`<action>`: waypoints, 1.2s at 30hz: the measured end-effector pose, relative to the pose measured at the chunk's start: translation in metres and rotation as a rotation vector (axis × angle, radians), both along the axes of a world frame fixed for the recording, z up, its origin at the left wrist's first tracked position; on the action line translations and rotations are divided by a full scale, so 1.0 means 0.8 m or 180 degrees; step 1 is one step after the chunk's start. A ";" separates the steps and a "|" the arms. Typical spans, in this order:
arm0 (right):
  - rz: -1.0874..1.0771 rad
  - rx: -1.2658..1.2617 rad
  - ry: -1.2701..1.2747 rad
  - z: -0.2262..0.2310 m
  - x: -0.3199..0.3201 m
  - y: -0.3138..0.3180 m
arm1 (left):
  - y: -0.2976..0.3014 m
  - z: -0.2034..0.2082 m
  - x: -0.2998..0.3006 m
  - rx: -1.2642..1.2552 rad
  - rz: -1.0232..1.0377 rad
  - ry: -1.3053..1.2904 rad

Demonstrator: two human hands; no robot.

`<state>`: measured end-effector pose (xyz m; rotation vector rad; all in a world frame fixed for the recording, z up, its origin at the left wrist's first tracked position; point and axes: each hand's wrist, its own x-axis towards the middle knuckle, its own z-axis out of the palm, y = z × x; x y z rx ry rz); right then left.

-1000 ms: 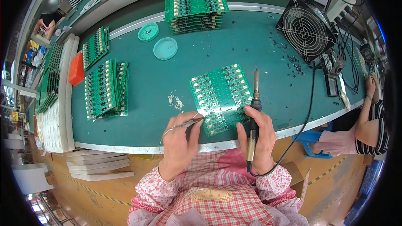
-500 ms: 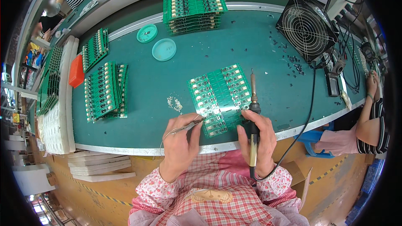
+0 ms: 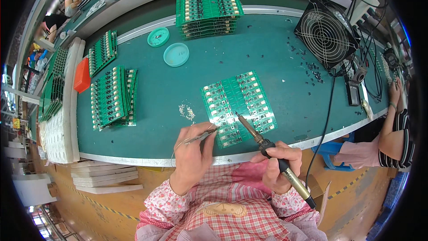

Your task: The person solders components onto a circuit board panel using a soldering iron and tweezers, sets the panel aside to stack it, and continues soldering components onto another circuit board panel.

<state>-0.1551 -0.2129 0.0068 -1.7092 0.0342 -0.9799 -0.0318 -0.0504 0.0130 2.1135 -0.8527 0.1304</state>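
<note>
A green circuit board (image 3: pixel 238 103) with rows of small white and black components lies tilted on the table in front of me. My left hand (image 3: pixel 192 149) is closed around metal tweezers (image 3: pixel 199 137), whose tips reach the board's lower left edge. A thin wire loop (image 3: pixel 173 154) hangs beside that hand. In my right hand (image 3: pixel 281 166) I hold a soldering iron (image 3: pixel 285 169) by its handle. Its tip points up and left over the middle of the board; whether it touches cannot be made out.
Stacked circuit boards (image 3: pixel 209 4) stand at the back, others (image 3: pixel 111 98) at left beside a red box (image 3: pixel 82 75). Two turquoise dishes (image 3: pixel 176 55), loose pale parts (image 3: pixel 186 111), black bits (image 3: pixel 314 72) and a fan (image 3: pixel 327 33) share the table. A cord (image 3: pixel 327 125) crosses the front edge.
My right hand has drawn back from the board's right edge and turned the soldering iron from upright to slanting left over the board. My left hand stays nearly in place.
</note>
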 end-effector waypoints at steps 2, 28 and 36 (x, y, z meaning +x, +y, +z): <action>0.0238 -0.0148 -0.0103 0.002 0.005 -0.003 | 0.001 -0.002 0.000 0.0006 0.0004 -0.0012; 0.0223 0.0093 0.0677 0.001 0.001 -0.003 | 0.000 0.000 -0.001 0.0005 -0.0006 -0.0008; 0.0403 0.0208 0.0979 0.000 0.006 -0.002 | 0.001 -0.004 0.000 -0.0053 -0.0005 -0.0028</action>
